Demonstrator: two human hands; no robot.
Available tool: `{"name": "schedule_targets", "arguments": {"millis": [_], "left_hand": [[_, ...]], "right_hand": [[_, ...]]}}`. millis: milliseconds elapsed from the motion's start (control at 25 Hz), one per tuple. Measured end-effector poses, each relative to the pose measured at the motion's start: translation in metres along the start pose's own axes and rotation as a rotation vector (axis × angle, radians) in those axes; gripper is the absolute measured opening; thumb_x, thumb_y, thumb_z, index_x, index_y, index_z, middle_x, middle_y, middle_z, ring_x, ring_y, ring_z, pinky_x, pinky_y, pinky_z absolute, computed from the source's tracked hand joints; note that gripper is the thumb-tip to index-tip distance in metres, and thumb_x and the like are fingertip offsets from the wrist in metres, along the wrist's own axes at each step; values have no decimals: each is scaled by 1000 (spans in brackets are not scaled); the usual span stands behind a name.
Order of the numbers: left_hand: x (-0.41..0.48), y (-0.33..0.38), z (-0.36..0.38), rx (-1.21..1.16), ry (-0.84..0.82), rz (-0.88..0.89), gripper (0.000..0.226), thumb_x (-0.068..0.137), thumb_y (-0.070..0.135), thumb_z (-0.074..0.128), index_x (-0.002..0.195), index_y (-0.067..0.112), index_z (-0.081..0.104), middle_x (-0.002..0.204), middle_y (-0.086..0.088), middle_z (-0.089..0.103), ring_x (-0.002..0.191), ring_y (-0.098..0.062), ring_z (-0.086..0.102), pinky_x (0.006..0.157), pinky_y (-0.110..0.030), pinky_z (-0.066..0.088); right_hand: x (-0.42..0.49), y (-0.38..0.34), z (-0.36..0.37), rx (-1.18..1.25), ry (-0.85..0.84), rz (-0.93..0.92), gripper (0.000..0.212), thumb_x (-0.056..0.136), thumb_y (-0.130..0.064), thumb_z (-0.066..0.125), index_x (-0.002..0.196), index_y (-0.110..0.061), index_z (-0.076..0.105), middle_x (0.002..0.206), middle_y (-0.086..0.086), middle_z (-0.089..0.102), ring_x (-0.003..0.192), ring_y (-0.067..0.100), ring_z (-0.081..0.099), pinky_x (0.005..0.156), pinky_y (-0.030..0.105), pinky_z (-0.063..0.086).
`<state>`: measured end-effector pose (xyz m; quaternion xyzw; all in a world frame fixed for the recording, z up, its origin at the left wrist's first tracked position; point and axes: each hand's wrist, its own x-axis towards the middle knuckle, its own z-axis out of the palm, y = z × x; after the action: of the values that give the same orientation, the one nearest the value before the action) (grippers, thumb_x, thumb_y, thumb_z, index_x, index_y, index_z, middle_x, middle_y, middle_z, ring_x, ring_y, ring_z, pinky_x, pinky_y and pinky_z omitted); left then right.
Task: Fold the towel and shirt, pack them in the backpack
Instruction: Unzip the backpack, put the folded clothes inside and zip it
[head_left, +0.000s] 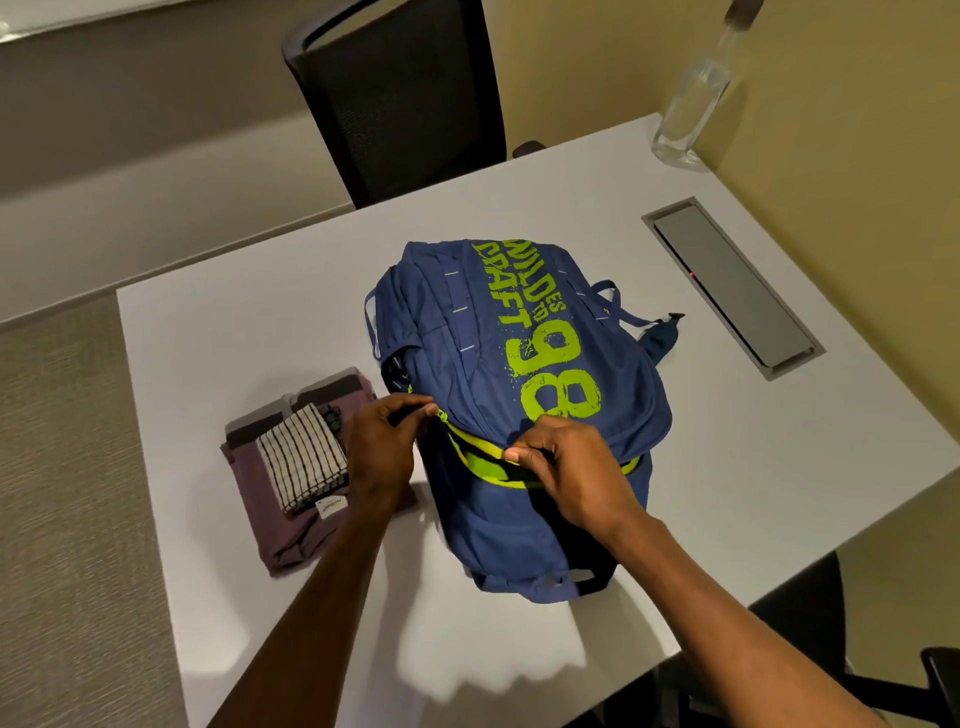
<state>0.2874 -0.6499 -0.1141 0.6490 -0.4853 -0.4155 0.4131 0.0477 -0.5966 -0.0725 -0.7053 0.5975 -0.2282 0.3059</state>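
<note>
Folding looks done from where I sit: maroon shirt (283, 499) lies folded flat on the white table (208, 338), with the striped towel (301, 457) folded and stacked on top of it, just left of the backpack. Neither is packed yet.

Blue backpack (519, 374) lies face up mid-table, lime "98" print showing. Its main zipper (483, 457) is partly open, with the lime lining visible in the gap near me.

My left hand (382, 447) is pinched shut at the zipper's left end, apparently on the pull or the fabric beside it; I can't tell which. My right hand (566, 467) is pinched closed on the compartment's upper edge, at the lime trim, lifting it a bit.

Judging by this, I'm at the opening step. Left to do: widen the mouth, put shirt and towel inside, probably zip up.

Clear bottle (691, 109) and black chair (400, 98) at the far edge, uninvolved.
</note>
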Motion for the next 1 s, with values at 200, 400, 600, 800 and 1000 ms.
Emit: {"name": "schedule_targets", "arguments": {"millis": [200,400,600,800,1000], "left_hand": [[69,8,0,90,98,25,10,84,10,83,93,13,84,85,-2,80,77,-20,76,83,-39,64],[101,14,1,217,138,152,10,84,9,83,93,7,83,86,-3,77,71,-6,67,80,-29,61],[75,16,0,482,-54,368,50,79,20,68,129,17,69,130,-9,66,118,-30,61,101,-48,50],[23,38,13,722,-665,676,93,72,22,67,159,35,35,174,6,14,162,-16,5,125,-56,-5],[50,71,32,200,-541,581,25,90,16,66,113,14,76,109,-1,78,105,-12,70,93,-38,54]], "right_hand": [[-6,-3,-7,-59,29,-38,19,99,-35,66,88,-22,75,84,-8,64,82,12,59,72,36,52],[3,-20,-17,-310,106,-148,28,98,-45,59,84,-26,74,80,-9,61,79,17,55,68,28,39],[4,-30,-24,-493,191,-99,25,98,-43,63,85,-26,74,82,-5,55,64,20,57,52,25,34],[19,-54,-29,-593,179,-29,8,87,-35,78,90,-30,73,89,-3,61,51,25,61,48,26,29],[37,-62,-52,-147,254,-127,26,98,-35,69,123,-26,67,116,-2,61,97,21,65,77,40,56]]}}
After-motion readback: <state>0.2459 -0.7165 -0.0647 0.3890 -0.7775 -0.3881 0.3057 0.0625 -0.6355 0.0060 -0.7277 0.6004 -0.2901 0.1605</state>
